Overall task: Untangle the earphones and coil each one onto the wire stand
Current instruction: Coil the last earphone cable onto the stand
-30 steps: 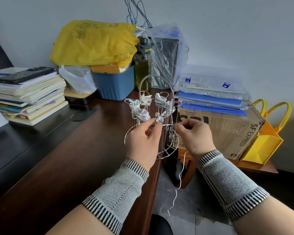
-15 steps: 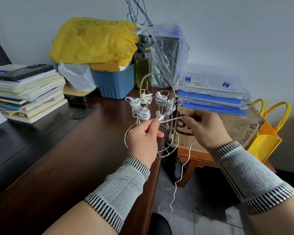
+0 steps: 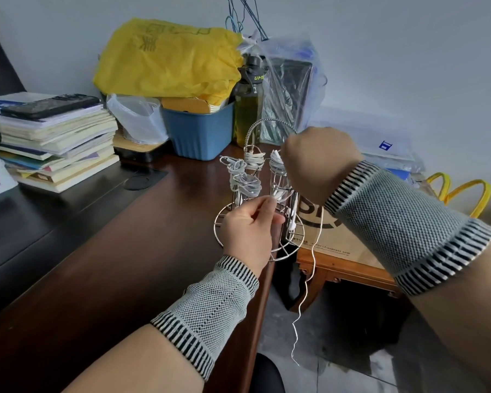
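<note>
A silver wire stand [image 3: 291, 246] with an arched handle sits at the right edge of the brown desk. Several white earphones [image 3: 245, 185] are coiled on its upright prongs. My left hand [image 3: 248, 232] is in front of the stand and pinches a white earphone cable at a front prong. My right hand [image 3: 319, 163] is raised over the stand's right side, fingers curled and turned away, holding the same cable. The loose white cable [image 3: 305, 290] hangs from under that hand toward the floor. My right hand hides part of the stand.
Behind the stand are a blue bin [image 3: 201, 131] with a yellow bag [image 3: 167, 58], a dark bottle [image 3: 248, 97] and clear plastic bags. Stacked books [image 3: 48, 137] with a phone lie far left. A cardboard box [image 3: 338, 236] on a low wooden table and a yellow tote [image 3: 462, 194] stand right.
My right hand has swung up and to the left over the stand, carrying the cable around a prong. My left hand has stayed at the front prong. The hanging cable end is shorter.
</note>
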`<control>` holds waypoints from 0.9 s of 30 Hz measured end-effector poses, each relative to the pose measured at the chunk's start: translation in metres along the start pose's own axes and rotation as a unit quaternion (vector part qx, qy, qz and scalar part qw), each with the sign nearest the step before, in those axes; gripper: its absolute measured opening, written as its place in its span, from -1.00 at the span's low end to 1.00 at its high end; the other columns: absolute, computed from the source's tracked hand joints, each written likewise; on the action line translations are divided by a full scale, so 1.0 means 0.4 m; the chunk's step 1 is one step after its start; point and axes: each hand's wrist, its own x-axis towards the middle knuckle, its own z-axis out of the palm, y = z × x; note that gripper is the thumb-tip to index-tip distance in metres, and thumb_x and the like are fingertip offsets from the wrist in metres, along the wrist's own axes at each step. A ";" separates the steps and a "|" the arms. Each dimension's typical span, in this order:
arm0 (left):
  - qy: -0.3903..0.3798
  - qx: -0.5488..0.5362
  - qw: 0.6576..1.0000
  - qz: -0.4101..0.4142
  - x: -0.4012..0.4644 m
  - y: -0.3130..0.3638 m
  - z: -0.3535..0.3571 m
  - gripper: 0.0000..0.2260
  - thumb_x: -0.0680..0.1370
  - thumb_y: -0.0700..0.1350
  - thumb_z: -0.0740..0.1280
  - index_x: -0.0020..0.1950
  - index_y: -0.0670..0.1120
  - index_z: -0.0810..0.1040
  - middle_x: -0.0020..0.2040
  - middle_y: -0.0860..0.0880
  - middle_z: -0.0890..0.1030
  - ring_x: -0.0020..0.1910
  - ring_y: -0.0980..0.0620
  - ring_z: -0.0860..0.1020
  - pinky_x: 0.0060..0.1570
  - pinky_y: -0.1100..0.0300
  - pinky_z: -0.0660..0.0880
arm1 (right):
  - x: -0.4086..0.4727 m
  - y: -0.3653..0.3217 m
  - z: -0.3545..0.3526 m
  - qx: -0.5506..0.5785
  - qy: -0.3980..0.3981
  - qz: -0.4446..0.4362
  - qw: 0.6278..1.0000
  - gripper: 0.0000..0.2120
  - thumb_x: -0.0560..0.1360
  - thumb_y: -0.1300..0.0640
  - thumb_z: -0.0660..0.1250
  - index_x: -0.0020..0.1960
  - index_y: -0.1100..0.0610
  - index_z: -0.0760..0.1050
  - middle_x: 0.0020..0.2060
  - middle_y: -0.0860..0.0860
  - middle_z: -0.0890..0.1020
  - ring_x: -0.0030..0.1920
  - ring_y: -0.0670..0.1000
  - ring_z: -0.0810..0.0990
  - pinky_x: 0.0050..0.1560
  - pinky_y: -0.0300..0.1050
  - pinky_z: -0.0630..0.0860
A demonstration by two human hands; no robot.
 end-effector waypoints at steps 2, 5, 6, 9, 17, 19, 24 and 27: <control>0.000 0.001 1.000 0.011 -0.001 0.001 0.000 -0.87 0.60 -0.17 0.32 0.03 -0.18 0.63 -0.37 -0.02 0.59 -0.51 0.29 0.52 -0.54 0.47 0.38 | 0.017 -0.024 -0.008 -0.015 -0.016 0.000 1.000 -0.79 0.52 0.30 0.15 -0.29 0.19 0.30 -0.43 0.05 0.30 -0.32 0.11 0.41 -0.24 -0.02 0.43; 0.002 0.007 1.000 0.030 0.000 -0.001 -0.002 -0.89 0.59 -0.18 0.32 -0.02 -0.15 0.63 -0.40 0.00 0.58 -0.51 0.29 0.51 -0.51 0.47 0.39 | 0.025 -0.048 -0.014 -0.028 -0.059 0.016 0.998 -0.90 0.53 0.25 0.22 -0.08 0.17 0.52 -0.41 0.04 0.33 -0.29 0.12 0.43 -0.24 -0.04 0.43; 0.000 0.006 0.999 0.034 0.001 -0.004 -0.005 -0.90 0.59 -0.18 0.32 -0.04 -0.13 0.63 -0.41 0.02 0.58 -0.50 0.30 0.52 -0.49 0.47 0.39 | 0.026 -0.049 -0.015 -0.023 -0.075 0.027 0.997 -0.91 0.53 0.24 0.24 -0.12 0.18 0.50 -0.40 0.04 0.35 -0.31 0.10 0.43 -0.23 -0.04 0.43; -0.003 0.047 0.997 0.060 0.008 -0.016 -0.006 -0.88 0.58 -0.12 0.34 -0.12 0.05 0.62 -0.40 0.09 0.62 -0.40 0.32 0.56 -0.37 0.46 0.44 | 0.031 -0.037 -0.019 -0.004 -0.097 0.049 0.994 -0.71 0.51 0.25 0.27 -0.34 0.16 0.28 -0.38 0.04 0.38 -0.26 0.11 0.47 -0.22 -0.04 0.45; 0.025 0.046 0.997 0.058 0.025 -0.027 -0.014 -0.90 0.58 -0.09 0.35 0.00 -0.04 0.66 -0.37 0.07 0.64 -0.38 0.31 0.56 -0.30 0.41 0.46 | 0.039 -0.040 0.001 0.050 -0.089 0.041 0.994 -0.64 0.54 0.17 0.29 -0.37 0.11 0.24 -0.41 0.01 0.37 -0.36 0.02 0.41 -0.21 -0.08 0.42; 0.028 0.043 0.997 0.052 0.028 -0.031 -0.013 -0.86 0.58 -0.09 0.35 0.05 -0.08 0.66 -0.38 0.08 0.63 -0.37 0.31 0.57 -0.32 0.44 0.46 | 0.039 -0.042 0.012 0.067 -0.071 0.050 0.994 -0.68 0.54 0.18 0.30 -0.35 0.12 0.28 -0.40 0.00 0.38 -0.26 0.07 0.47 -0.20 -0.07 0.45; 0.037 0.052 0.996 0.056 0.029 -0.029 -0.015 -0.91 0.58 -0.10 0.35 -0.09 0.03 0.63 -0.41 0.09 0.62 -0.40 0.31 0.55 -0.29 0.41 0.45 | 0.044 -0.047 0.038 0.103 -0.028 0.073 0.992 -0.83 0.50 0.20 0.31 -0.24 0.14 0.39 -0.41 0.00 0.37 -0.24 0.12 0.47 -0.22 -0.09 0.40; 0.038 0.061 0.995 0.064 0.031 -0.031 -0.016 -0.90 0.58 -0.09 0.34 -0.10 0.03 0.63 -0.38 0.08 0.63 -0.44 0.30 0.52 -0.32 0.40 0.43 | 0.051 -0.048 0.041 0.128 -0.023 0.089 0.988 -0.84 0.50 0.17 0.34 -0.23 0.19 0.44 -0.40 0.01 0.41 -0.28 0.08 0.49 -0.24 -0.09 0.42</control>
